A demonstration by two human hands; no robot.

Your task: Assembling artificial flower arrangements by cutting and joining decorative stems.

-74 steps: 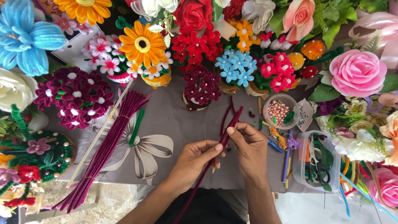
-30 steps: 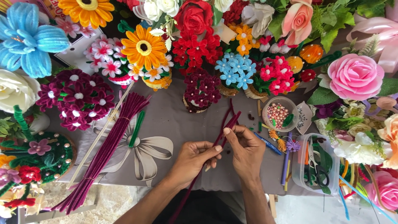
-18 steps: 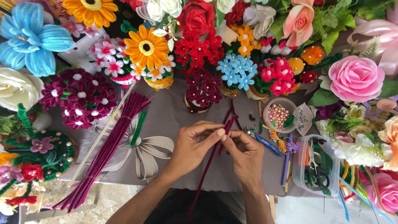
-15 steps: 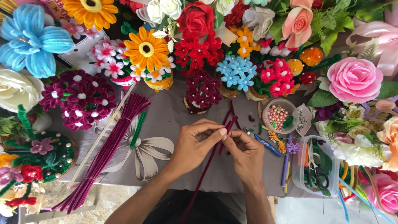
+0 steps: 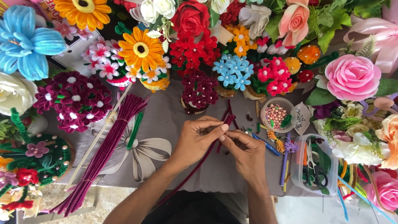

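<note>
Both hands meet over the grey surface [image 5: 174,120], pinching the same dark red pipe cleaner [image 5: 227,121]. The left hand [image 5: 197,139] has its fingers curled shut around the stem, the right hand [image 5: 245,150] nips it just beside the left fingertips. Beyond the right hand sits a small bowl of pink beads [image 5: 276,115]; off past the left hand lies a bundle of maroon pipe cleaners [image 5: 108,145].

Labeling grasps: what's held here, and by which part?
Both hands, left hand and right hand, pinch dark red pipe cleaners near their upper ends; the long tails trail down toward the person.
</note>
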